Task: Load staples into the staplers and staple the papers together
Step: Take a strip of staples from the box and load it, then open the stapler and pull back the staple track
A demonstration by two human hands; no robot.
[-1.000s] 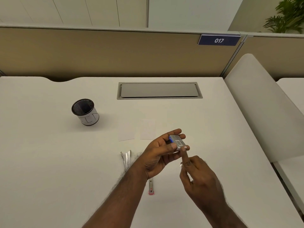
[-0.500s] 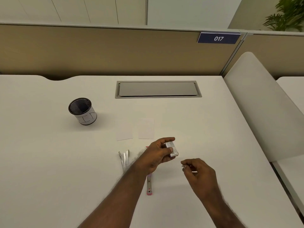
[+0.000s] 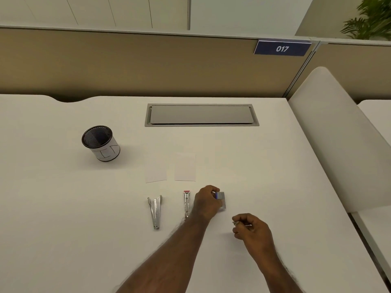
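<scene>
1. Two hands work low over the white table (image 3: pixel 63 208). Nearest, the right hand (image 3: pixel 252 230) has its grip pinched on a thin strip of staples (image 3: pixel 243 224), which juts from the fingertips.
2. Slightly farther, the left hand (image 3: pixel 206 203) curls its grip round the small staple box (image 3: pixel 220 199), resting on or just above the table.
3. Beside that hand lie two opened staplers, one red-tipped (image 3: pixel 186 203) and one plain steel (image 3: pixel 155 211), neither loaded.
4. Beyond them, two paper slips (image 3: pixel 185 167) lie side by side, unstapled; a mesh cup (image 3: pixel 101 143) stands far left.
5. Risk: the brittle strip could snap or slip if pinched hard, and a one-handed feed may push the light stapler away.
</scene>
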